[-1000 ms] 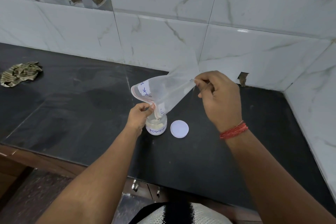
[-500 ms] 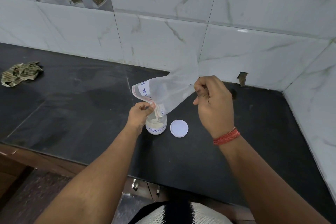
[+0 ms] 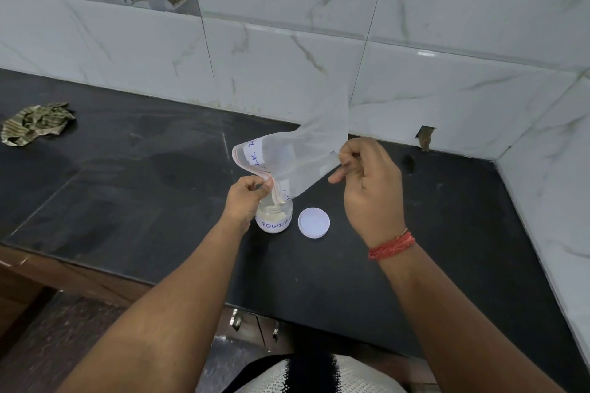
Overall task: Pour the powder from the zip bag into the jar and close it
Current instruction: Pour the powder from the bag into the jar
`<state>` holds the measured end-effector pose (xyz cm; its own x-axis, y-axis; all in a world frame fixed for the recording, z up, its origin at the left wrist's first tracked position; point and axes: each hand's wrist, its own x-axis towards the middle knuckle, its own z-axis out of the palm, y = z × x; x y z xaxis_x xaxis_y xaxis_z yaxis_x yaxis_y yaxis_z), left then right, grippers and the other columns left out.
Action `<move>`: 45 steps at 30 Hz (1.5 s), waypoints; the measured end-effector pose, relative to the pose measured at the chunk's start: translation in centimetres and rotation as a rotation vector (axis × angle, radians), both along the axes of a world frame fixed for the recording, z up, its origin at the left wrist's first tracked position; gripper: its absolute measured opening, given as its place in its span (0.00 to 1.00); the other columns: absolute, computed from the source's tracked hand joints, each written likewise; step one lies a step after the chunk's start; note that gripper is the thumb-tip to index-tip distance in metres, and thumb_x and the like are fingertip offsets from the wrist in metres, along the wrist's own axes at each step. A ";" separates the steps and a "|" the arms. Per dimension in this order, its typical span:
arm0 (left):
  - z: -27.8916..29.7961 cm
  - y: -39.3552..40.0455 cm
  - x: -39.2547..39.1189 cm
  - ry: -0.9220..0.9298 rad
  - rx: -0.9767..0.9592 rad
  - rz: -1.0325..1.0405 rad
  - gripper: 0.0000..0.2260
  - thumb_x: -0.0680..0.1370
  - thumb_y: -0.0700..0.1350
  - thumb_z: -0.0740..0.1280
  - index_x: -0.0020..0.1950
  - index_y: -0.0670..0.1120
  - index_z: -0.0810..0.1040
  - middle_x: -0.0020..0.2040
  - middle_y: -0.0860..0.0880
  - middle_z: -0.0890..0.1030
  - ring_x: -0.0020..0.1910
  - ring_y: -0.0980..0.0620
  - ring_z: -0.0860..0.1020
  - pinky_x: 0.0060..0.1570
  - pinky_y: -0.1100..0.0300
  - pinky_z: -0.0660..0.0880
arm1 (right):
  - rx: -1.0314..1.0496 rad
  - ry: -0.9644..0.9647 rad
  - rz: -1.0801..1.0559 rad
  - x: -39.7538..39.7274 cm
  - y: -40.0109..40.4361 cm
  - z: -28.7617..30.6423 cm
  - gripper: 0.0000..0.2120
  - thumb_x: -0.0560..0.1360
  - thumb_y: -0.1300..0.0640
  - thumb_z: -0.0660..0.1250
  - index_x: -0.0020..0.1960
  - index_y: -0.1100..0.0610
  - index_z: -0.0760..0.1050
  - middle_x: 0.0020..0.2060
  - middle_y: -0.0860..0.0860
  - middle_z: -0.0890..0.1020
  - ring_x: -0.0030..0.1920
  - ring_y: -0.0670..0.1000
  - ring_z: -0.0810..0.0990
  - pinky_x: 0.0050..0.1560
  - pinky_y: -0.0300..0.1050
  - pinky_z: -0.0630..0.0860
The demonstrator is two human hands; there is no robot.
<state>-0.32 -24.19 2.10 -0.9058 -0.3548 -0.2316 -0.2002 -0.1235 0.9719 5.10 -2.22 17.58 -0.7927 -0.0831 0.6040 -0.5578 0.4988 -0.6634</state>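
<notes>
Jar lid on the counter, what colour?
White, plain; the lid lies loose beside the jar. Head view.

A crumpled green striped cloth (image 3: 35, 122) lies at the far left of a black stone counter (image 3: 127, 195), backed by white marbled wall tiles (image 3: 287, 73) with one chipped hole (image 3: 425, 136).

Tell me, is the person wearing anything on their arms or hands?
Both arms are bare, with no sleeves, gloves or rings showing. The right hand has a red thread band wound several times around its wrist. The left hand has nothing on its wrist.
</notes>
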 end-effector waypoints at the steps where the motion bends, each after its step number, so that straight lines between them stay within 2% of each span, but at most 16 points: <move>1: -0.1 0.0 0.1 0.002 -0.002 0.004 0.04 0.78 0.39 0.74 0.46 0.48 0.82 0.58 0.42 0.83 0.51 0.50 0.82 0.50 0.60 0.76 | 0.035 -0.061 0.010 0.0 -0.1 -0.1 0.07 0.79 0.69 0.59 0.46 0.61 0.73 0.38 0.51 0.78 0.34 0.46 0.81 0.39 0.40 0.75; 3: -0.1 0.1 0.3 0.004 -0.004 0.015 0.06 0.78 0.37 0.73 0.46 0.48 0.81 0.58 0.42 0.82 0.49 0.52 0.81 0.47 0.63 0.75 | 0.094 -0.141 0.004 -0.1 -0.1 -0.1 0.07 0.79 0.67 0.60 0.46 0.58 0.73 0.37 0.48 0.78 0.34 0.45 0.82 0.38 0.45 0.75; 6: -0.1 0.3 0.4 0.014 0.008 0.009 0.05 0.79 0.39 0.73 0.47 0.49 0.81 0.57 0.45 0.83 0.50 0.53 0.81 0.47 0.63 0.75 | -0.005 -0.029 -0.031 0.0 0.2 0.0 0.07 0.79 0.68 0.60 0.47 0.60 0.74 0.39 0.50 0.79 0.33 0.46 0.82 0.39 0.50 0.78; 8: -0.1 0.2 0.5 0.018 0.000 0.008 0.04 0.79 0.40 0.73 0.47 0.49 0.81 0.55 0.46 0.83 0.50 0.52 0.81 0.50 0.61 0.75 | -0.033 -0.032 -0.003 0.2 0.1 0.0 0.07 0.79 0.68 0.60 0.47 0.60 0.74 0.40 0.50 0.79 0.31 0.47 0.82 0.38 0.52 0.79; 13: -0.4 0.0 0.6 0.013 0.009 -0.003 0.03 0.78 0.41 0.74 0.48 0.49 0.82 0.56 0.45 0.84 0.53 0.50 0.81 0.54 0.57 0.76 | 0.020 0.032 -0.015 0.2 0.2 0.2 0.06 0.78 0.69 0.64 0.46 0.61 0.76 0.34 0.42 0.75 0.28 0.48 0.78 0.37 0.43 0.75; 18: 0.0 0.4 0.7 0.015 0.023 -0.009 0.03 0.79 0.40 0.73 0.49 0.48 0.82 0.57 0.45 0.83 0.53 0.51 0.81 0.51 0.61 0.76 | -0.036 0.014 -0.010 0.3 -0.1 0.3 0.06 0.78 0.70 0.63 0.47 0.61 0.76 0.33 0.43 0.76 0.28 0.49 0.78 0.36 0.42 0.75; 21: 0.3 0.3 0.6 0.016 0.017 -0.011 0.03 0.79 0.40 0.73 0.49 0.48 0.81 0.56 0.46 0.83 0.51 0.53 0.81 0.49 0.63 0.76 | -0.058 0.009 -0.016 0.3 0.0 0.5 0.06 0.79 0.68 0.63 0.46 0.61 0.76 0.32 0.47 0.77 0.28 0.48 0.79 0.36 0.42 0.75; 24: 0.3 0.1 0.7 0.017 0.017 -0.012 0.04 0.78 0.41 0.74 0.49 0.48 0.81 0.56 0.46 0.84 0.50 0.54 0.82 0.48 0.64 0.76 | -0.032 0.004 -0.018 0.4 0.0 0.6 0.06 0.79 0.67 0.64 0.46 0.60 0.76 0.32 0.46 0.77 0.28 0.48 0.79 0.36 0.44 0.75; 29: 0.2 -0.2 0.9 -0.001 -0.016 -0.016 0.04 0.78 0.41 0.74 0.49 0.49 0.81 0.59 0.45 0.83 0.57 0.49 0.82 0.53 0.59 0.76 | 0.060 0.013 -0.021 0.7 0.1 0.4 0.06 0.78 0.66 0.63 0.46 0.58 0.74 0.36 0.45 0.76 0.28 0.47 0.79 0.37 0.50 0.77; 32: 0.4 -0.2 0.8 -0.006 -0.031 -0.018 0.04 0.79 0.41 0.74 0.49 0.49 0.81 0.58 0.46 0.84 0.56 0.49 0.82 0.55 0.57 0.77 | 0.071 0.048 -0.012 1.2 -0.3 0.8 0.05 0.78 0.65 0.63 0.46 0.58 0.75 0.35 0.43 0.75 0.27 0.47 0.79 0.37 0.49 0.77; 36: 0.0 0.1 0.6 -0.020 -0.067 -0.018 0.02 0.78 0.44 0.74 0.50 0.49 0.83 0.56 0.47 0.85 0.57 0.47 0.83 0.62 0.50 0.79 | 0.089 0.015 -0.018 0.7 -1.8 1.4 0.05 0.77 0.64 0.63 0.45 0.56 0.75 0.33 0.45 0.76 0.31 0.52 0.81 0.39 0.51 0.77; 38: -0.4 0.1 0.6 -0.036 -0.088 -0.008 0.05 0.78 0.46 0.74 0.51 0.47 0.84 0.55 0.46 0.85 0.55 0.47 0.83 0.62 0.48 0.78 | 0.132 -0.016 -0.042 0.4 -2.2 1.4 0.04 0.78 0.62 0.62 0.45 0.56 0.74 0.33 0.48 0.78 0.33 0.55 0.81 0.39 0.54 0.77; 41: -0.5 0.3 0.8 -0.043 -0.069 0.008 0.07 0.79 0.46 0.73 0.52 0.44 0.84 0.54 0.45 0.85 0.50 0.49 0.81 0.58 0.49 0.78 | 0.138 0.010 -0.073 0.1 -2.1 1.4 0.04 0.79 0.62 0.63 0.46 0.56 0.74 0.34 0.49 0.79 0.35 0.55 0.80 0.40 0.54 0.77; 45: -0.2 0.5 0.7 -0.028 -0.072 0.003 0.08 0.79 0.45 0.73 0.55 0.43 0.84 0.57 0.44 0.85 0.51 0.50 0.82 0.60 0.51 0.78 | 0.179 -0.020 -0.053 0.4 -2.3 1.7 0.04 0.78 0.61 0.60 0.46 0.56 0.73 0.32 0.49 0.77 0.35 0.56 0.80 0.39 0.54 0.77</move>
